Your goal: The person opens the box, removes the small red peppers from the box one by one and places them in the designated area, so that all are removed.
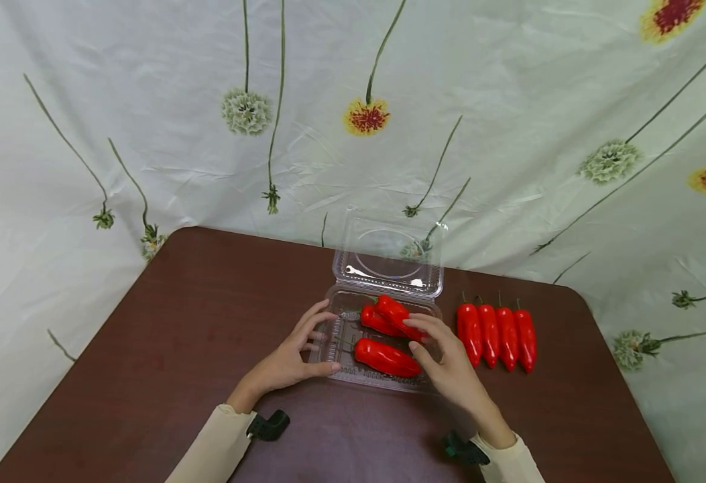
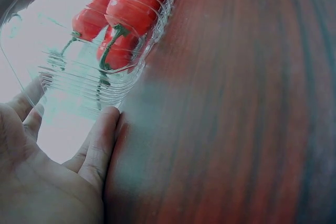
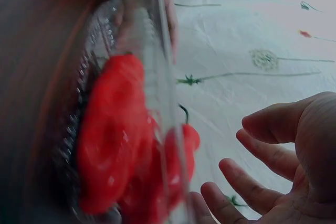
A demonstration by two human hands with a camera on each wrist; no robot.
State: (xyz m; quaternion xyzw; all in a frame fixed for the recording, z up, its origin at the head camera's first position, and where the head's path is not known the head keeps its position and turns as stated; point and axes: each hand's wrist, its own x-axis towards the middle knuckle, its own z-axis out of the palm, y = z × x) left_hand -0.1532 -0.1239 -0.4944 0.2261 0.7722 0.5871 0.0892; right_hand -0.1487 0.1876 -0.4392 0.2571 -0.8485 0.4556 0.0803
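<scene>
room above the container (image 1: 373,383), raised lid (image 1: 389,261) blocking behind, four peppers (image 1: 489,333) blocking the right

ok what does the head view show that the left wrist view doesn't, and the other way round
Only the head view: the row of four red peppers lying on the table to the right of the clear container, and both cream sleeves.

Only the left wrist view: the palm side of the left hand, and the dark streaks in the table's surface up close.

Both: the left hand at the container's left end, the peppers inside it, and part of the table.
</scene>
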